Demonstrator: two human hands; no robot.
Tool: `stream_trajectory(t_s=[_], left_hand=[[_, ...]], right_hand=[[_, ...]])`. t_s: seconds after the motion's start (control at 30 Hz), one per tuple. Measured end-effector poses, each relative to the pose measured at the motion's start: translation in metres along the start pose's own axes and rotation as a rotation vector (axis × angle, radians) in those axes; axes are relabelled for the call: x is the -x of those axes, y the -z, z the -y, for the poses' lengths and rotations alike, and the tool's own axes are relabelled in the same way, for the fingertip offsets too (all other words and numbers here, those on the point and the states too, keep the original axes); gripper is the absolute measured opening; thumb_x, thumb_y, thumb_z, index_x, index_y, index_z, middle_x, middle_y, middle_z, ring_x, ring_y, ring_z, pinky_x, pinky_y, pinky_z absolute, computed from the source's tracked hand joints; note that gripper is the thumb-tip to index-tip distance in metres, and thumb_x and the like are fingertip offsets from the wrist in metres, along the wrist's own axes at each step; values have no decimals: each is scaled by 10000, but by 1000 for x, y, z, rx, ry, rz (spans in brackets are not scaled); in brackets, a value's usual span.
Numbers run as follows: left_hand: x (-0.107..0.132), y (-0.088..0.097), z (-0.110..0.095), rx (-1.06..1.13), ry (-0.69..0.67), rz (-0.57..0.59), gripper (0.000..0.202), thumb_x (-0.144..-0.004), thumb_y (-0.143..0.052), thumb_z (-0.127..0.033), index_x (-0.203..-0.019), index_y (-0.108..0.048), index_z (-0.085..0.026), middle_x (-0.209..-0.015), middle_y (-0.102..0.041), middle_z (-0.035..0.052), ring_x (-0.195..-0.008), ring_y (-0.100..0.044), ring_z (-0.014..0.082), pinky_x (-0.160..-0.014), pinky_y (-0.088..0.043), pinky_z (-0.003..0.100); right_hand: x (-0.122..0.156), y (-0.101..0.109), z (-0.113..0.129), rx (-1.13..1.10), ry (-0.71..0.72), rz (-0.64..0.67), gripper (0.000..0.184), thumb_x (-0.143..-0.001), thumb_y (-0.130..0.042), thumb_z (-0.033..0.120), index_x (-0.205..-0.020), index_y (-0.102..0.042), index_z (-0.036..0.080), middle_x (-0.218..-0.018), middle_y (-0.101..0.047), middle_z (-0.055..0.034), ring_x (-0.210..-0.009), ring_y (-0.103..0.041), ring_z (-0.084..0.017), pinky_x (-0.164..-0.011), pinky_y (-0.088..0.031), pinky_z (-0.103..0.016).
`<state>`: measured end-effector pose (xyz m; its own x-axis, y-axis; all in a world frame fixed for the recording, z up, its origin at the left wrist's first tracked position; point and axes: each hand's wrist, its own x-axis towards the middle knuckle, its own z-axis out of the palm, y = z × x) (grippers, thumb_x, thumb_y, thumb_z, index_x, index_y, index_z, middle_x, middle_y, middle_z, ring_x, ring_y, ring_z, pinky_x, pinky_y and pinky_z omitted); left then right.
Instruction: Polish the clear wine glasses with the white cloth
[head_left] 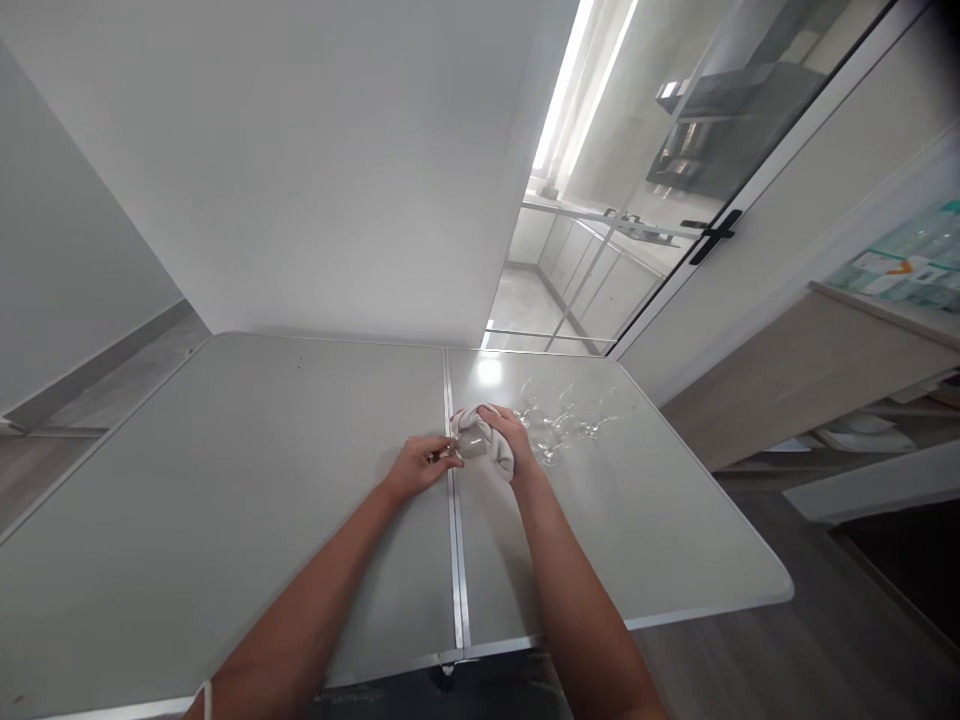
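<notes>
Above the seam of the folding table, a clear glass (471, 442) is held between my two hands. It looks like a small stemmed glass, lying tilted with its bowl toward the right. My left hand (418, 467) is closed, its thumb and fingers pinching the glass at its narrow left end. A white cloth (501, 458) is bunched in my right hand (516, 438) and wraps around the bowl's rim and far side. Part of the bowl is hidden by the cloth. Just right of my right hand, several clear glasses (559, 428) are grouped on the table.
The pale table (225, 520) has a metal seam (454, 540) down its middle and metal edging. A white wall (337, 180) rises behind it. At right are a glass-paned door with a black handle (716, 237) and a wooden shelf (817, 370) bearing plastic-wrapped bottles (911, 255).
</notes>
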<state>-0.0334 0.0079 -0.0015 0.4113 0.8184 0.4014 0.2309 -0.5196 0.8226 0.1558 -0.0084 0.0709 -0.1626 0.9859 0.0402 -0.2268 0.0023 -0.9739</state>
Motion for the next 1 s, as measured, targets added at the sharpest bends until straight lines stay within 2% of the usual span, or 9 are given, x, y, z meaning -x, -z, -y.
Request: stream_trajectory(t_s=[0.1,0.3,0.4,0.5,0.6,0.7,0.83,0.93,1.0], left_hand=[[-1,2,-1,81,16,-22,346,-824,-725,-482,-689,-694,-165,-564,-528,-11,-543,-432,108,-557,-358,238],[-4,1,7,291,166,-127,386,-861,-671,-517,-723,-645,-157,-535,-509,-20,-484,-457,107,-499,-355,229],[-7,3,9,283,203,-256,373,-879,-651,-495,-704,-610,-168,-529,-502,-25,-489,-462,107,-496,-356,225],[-9,3,8,232,207,-301,357,-886,-638,-453,-673,-569,-175,-529,-502,-26,-489,-460,106,-496,-358,226],[-8,2,7,126,158,-253,318,-894,-602,-373,-655,-530,-174,-532,-492,-31,-493,-431,99,-506,-349,224],[-6,0,7,-2,50,-193,264,-885,-562,-298,-658,-525,-166,-557,-478,-37,-524,-399,94,-532,-344,221],[-1,-2,9,-153,-68,-127,262,-898,-550,-277,-662,-535,-165,-569,-487,-37,-531,-395,90,-558,-338,223],[2,-3,9,-222,-112,-79,246,-921,-587,-334,-738,-598,-170,-599,-550,-26,-539,-442,95,-571,-351,224],[3,-4,8,-220,-135,-27,269,-916,-628,-376,-739,-612,-174,-597,-559,-26,-535,-449,93,-563,-349,221]], right_hand=[[-5,-3,-7,-103,24,-40,445,-904,-577,567,-968,-757,165,-858,-741,-89,-843,-695,-243,-774,-578,-379],[-12,-30,-37,-73,173,-214,480,-956,-483,590,-1092,-716,193,-849,-724,-64,-821,-711,-237,-752,-606,-394],[-6,-42,-45,208,319,-330,446,-1001,-460,495,-1310,-641,229,-1138,-728,-81,-1074,-690,-240,-958,-569,-414],[1,-42,-43,630,584,-222,478,-1022,-408,318,-1479,-513,227,-1526,-513,-98,-1446,-447,-247,-1198,-379,-448],[3,-36,-34,979,751,-59,510,-991,-373,171,-1478,-514,221,-1580,-455,-79,-1532,-307,-241,-1272,-225,-502],[4,-35,-28,1145,798,-67,465,-950,-442,144,-1379,-600,232,-1478,-573,-63,-1481,-391,-253,-1280,-169,-536],[5,-35,-23,1015,749,-209,283,-936,-516,213,-1140,-713,214,-1251,-699,-80,-1264,-587,-262,-1240,-254,-525],[3,-24,-13,697,466,-216,276,-974,-494,327,-981,-740,201,-990,-736,-74,-955,-677,-236,-997,-495,-432],[1,-12,-5,425,233,-127,323,-964,-514,401,-886,-742,186,-839,-719,-65,-791,-666,-220,-778,-534,-359]])
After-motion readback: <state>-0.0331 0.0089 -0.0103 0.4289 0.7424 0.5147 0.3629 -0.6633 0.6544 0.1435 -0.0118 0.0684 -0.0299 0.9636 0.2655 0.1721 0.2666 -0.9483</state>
